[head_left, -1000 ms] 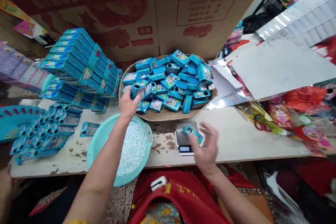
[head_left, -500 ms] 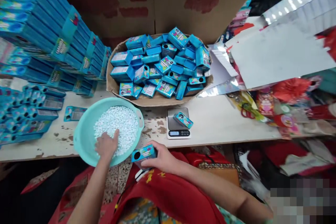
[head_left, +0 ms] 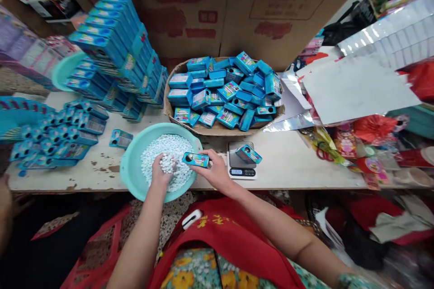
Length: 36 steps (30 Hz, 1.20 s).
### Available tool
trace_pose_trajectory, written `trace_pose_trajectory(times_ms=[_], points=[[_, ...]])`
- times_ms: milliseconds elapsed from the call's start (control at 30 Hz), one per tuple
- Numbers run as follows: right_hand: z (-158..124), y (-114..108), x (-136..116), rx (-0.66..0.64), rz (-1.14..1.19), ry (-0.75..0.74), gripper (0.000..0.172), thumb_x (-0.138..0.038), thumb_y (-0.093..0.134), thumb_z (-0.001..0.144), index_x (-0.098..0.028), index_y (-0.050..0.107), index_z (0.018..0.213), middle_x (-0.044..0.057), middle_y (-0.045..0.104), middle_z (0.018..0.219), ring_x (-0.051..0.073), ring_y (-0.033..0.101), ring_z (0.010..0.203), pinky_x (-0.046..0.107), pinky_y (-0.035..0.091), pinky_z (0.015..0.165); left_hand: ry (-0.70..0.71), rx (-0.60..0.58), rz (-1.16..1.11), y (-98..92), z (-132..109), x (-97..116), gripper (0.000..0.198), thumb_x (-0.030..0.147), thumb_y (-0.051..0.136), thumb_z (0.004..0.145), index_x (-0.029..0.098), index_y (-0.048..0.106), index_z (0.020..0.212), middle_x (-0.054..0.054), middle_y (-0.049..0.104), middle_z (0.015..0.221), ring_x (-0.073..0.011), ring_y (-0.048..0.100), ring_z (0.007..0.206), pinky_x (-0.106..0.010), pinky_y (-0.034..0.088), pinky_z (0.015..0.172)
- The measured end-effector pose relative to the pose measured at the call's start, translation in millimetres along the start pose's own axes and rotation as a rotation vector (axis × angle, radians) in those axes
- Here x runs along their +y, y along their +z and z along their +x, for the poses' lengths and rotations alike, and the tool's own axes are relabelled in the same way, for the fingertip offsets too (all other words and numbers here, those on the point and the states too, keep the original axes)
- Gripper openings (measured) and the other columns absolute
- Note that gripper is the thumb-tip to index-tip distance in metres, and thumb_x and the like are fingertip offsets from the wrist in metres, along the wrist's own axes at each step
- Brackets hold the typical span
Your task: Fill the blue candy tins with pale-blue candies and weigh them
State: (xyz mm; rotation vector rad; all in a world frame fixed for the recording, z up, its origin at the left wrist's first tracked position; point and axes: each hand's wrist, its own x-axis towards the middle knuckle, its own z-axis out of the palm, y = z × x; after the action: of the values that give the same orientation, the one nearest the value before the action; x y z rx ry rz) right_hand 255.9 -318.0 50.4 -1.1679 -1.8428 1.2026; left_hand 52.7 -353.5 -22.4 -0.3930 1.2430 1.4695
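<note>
A mint-green basin at the table's front edge holds many small white candies. Inside it, my left hand is cupped around a heap of the candies. My right hand grips a small blue candy box, tilted over the basin's right side, its dark round hole toward my left hand. Just right of that hand, another blue box lies on a small digital scale with a lit display; its digits are too small to read.
Behind the basin, a cut-down cardboard carton is heaped with blue boxes. Tall stacks of blue boxes and a loose pile stand at left. White card and packets lie at right. Part of another person shows at far left.
My left hand has scooped up candies from the basin. My right hand has raised its box from below the table edge to the basin's right side. The view has shifted left.
</note>
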Motion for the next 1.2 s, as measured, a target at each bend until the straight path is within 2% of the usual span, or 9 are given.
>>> trace_pose_trajectory(times_ms=[133, 200, 333, 433, 533, 767, 933, 1100, 1200], points=[[13, 27, -8, 0.002, -0.186, -0.121, 0.031, -0.028, 0.073, 0.072, -0.02, 0.061, 0.1, 0.005, 0.061, 0.095, 0.022, 0.058, 0.091, 0.032, 0.044, 0.08, 0.151, -0.279, -0.098, 13.3, -39, 31, 0.019, 0.033, 0.061, 0.071, 0.015, 0.054, 0.07, -0.002, 0.06, 0.064, -0.0155, 0.059, 0.054, -0.025, 0.047, 0.048], [17, 43, -11, -0.033, -0.269, -0.16, 0.03, -0.026, 0.072, 0.072, -0.02, 0.061, 0.1, 0.006, 0.062, 0.096, 0.023, 0.057, 0.093, 0.034, 0.045, 0.082, 0.272, -0.345, -0.13, 23.0, -51, 38, 0.023, 0.036, 0.063, 0.07, 0.015, 0.054, 0.068, -0.002, 0.06, 0.063, -0.0161, 0.06, 0.056, -0.028, 0.049, 0.054], [21, 71, -14, -0.09, -0.372, -0.163, 0.03, -0.022, 0.072, 0.07, -0.021, 0.063, 0.098, 0.006, 0.064, 0.096, 0.024, 0.058, 0.094, 0.036, 0.045, 0.084, 0.459, -0.277, -0.116, 33.6, -51, 42, 0.03, 0.042, 0.066, 0.068, 0.014, 0.055, 0.067, -0.002, 0.06, 0.063, -0.0167, 0.062, 0.061, -0.03, 0.051, 0.064], [21, 80, -18, -0.096, -0.41, -0.143, 0.032, -0.023, 0.074, 0.068, -0.022, 0.063, 0.098, 0.005, 0.065, 0.096, 0.023, 0.058, 0.094, 0.036, 0.045, 0.084, 0.525, -0.223, -0.054, 33.9, -44, 42, 0.033, 0.044, 0.069, 0.066, 0.014, 0.055, 0.074, -0.002, 0.061, 0.068, -0.017, 0.064, 0.064, -0.029, 0.051, 0.063], [23, 82, -23, -0.077, -0.435, -0.147, 0.033, -0.027, 0.076, 0.068, -0.022, 0.063, 0.097, 0.005, 0.065, 0.097, 0.024, 0.057, 0.094, 0.036, 0.044, 0.083, 0.537, -0.201, 0.005, 34.8, -38, 45, 0.038, 0.044, 0.072, 0.063, 0.016, 0.053, 0.081, 0.0, 0.06, 0.068, -0.0162, 0.063, 0.059, -0.028, 0.049, 0.057], [35, 84, -24, -0.065, -0.352, -0.094, 0.035, -0.033, 0.076, 0.069, -0.022, 0.062, 0.099, 0.004, 0.064, 0.098, 0.022, 0.059, 0.093, 0.033, 0.045, 0.081, 0.554, -0.269, 0.063, 42.3, -34, 49, 0.039, 0.047, 0.071, 0.066, 0.016, 0.048, 0.071, 0.004, 0.052, 0.056, -0.0086, 0.049, 0.043, -0.022, 0.041, 0.046], [37, 83, -21, -0.056, -0.295, -0.05, 0.035, -0.032, 0.076, 0.068, -0.023, 0.062, 0.099, 0.002, 0.064, 0.098, 0.021, 0.06, 0.093, 0.032, 0.046, 0.082, 0.561, -0.268, 0.071, 48.3, -35, 49, 0.039, 0.048, 0.07, 0.068, 0.016, 0.047, 0.068, 0.003, 0.051, 0.055, -0.0106, 0.053, 0.047, -0.022, 0.041, 0.048], [39, 82, -18, -0.019, -0.269, -0.034, 0.034, -0.03, 0.076, 0.067, -0.023, 0.062, 0.098, 0.002, 0.063, 0.097, 0.021, 0.06, 0.092, 0.033, 0.046, 0.082, 0.616, -0.25, 0.112, 51.8, -32, 49, 0.037, 0.046, 0.07, 0.069, 0.016, 0.048, 0.067, 0.005, 0.05, 0.054, -0.0071, 0.046, 0.041, -0.022, 0.043, 0.049], [42, 82, -16, -0.026, -0.232, -0.03, 0.033, -0.03, 0.076, 0.068, -0.023, 0.062, 0.097, 0.002, 0.062, 0.097, 0.021, 0.059, 0.092, 0.033, 0.046, 0.083, 0.644, -0.235, 0.125, 51.1, -29, 49, 0.037, 0.046, 0.069, 0.069, 0.016, 0.05, 0.069, 0.003, 0.053, 0.059, -0.0099, 0.053, 0.047, -0.023, 0.045, 0.051]])
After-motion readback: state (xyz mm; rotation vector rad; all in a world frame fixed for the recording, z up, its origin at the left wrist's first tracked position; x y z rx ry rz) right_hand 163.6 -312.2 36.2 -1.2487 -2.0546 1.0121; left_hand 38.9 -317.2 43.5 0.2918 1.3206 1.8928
